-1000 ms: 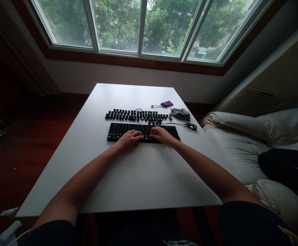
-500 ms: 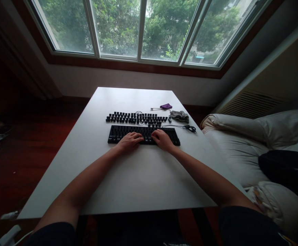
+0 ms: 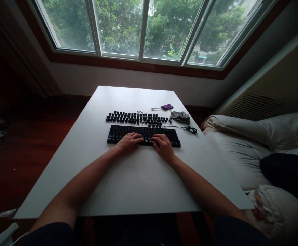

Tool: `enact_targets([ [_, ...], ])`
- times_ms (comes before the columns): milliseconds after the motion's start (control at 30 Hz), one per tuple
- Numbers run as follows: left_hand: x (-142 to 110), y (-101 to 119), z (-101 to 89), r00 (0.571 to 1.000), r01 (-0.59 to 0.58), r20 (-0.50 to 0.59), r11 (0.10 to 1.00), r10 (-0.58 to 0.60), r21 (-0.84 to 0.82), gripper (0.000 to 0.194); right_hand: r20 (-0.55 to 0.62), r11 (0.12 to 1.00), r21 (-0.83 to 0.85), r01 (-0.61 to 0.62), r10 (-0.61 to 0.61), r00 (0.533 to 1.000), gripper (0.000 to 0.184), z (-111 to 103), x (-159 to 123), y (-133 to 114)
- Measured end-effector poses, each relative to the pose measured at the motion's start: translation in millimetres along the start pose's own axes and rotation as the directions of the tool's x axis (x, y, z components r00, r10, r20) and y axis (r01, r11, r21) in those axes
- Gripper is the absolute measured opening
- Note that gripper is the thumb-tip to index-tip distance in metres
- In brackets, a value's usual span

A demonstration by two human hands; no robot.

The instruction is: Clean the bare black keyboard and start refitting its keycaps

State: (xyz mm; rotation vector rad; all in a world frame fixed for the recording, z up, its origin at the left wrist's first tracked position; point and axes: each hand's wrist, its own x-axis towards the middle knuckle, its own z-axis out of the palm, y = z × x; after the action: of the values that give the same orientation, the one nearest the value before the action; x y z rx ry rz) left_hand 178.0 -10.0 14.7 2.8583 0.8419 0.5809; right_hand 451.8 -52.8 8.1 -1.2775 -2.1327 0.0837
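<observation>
A black keyboard [image 3: 176, 138] lies near the middle of a white table [image 3: 133, 188], with a few caps showing on its front row. My left hand [image 3: 130, 140] rests over its left-centre front part, fingers stretched out to the right. On the right-centre front edge is my right hand [image 3: 162, 145], its fingers loosely bent and the thumb apart from them. No object shows between the fingers of either hand. Parts of the front keys are hidden under both hands. Loose black keycaps [image 3: 124, 118] stand in rows just behind the keyboard.
Behind the keyboard's right end lie a coiled black cable [image 3: 191, 130], a grey cloth [image 3: 181, 117], a purple pouch [image 3: 166, 106] and a small dark piece [image 3: 170, 120]. A pale sofa [image 3: 226, 147] stands right of the table. A window [image 3: 144, 30] is beyond.
My right hand has shifted slightly, its fingers lying less bunched on the keyboard and the thumb now visible apart. My left hand stays in place. The view has tilted a little.
</observation>
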Motion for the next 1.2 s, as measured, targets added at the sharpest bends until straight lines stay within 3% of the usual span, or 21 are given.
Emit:
enact_targets([
  [333,1,0,1.4,1.000,-0.004,-0.026,1.000,0.004,-0.009,0.036,0.047,1.000,0.024,-0.002,0.001,0.999,0.022,1,2,1],
  [600,-1,-4,-2.0,0.999,0.014,-0.044,1.000,-0.014,0.003,0.029,0.075,0.999,-0.004,-0.044,0.045,0.996,0.019,-10,66,44],
  [733,-1,-5,-2.1,0.999,0.016,-0.050,1.000,-0.016,-0.001,0.030,0.177,0.994,-0.113,-0.015,0.035,0.984,0.018,-7,105,66],
  [867,-1,-4,-2.7,0.999,0.014,-0.047,1.000,-0.014,-0.003,0.031,0.326,0.981,-0.165,0.100,-0.041,0.944,0.017,0,129,69],
  [1000,-1,-3,-4.8,0.998,0.021,-0.056,1.000,-0.022,-0.009,0.032,0.408,0.967,-0.189,0.172,-0.082,0.909,0.024,6,136,66],
  [1200,-3,-2,-4.9,0.998,0.024,-0.060,1.000,-0.025,-0.013,0.032,0.463,0.940,-0.286,0.184,-0.032,0.886,0.027,13,137,70],
])
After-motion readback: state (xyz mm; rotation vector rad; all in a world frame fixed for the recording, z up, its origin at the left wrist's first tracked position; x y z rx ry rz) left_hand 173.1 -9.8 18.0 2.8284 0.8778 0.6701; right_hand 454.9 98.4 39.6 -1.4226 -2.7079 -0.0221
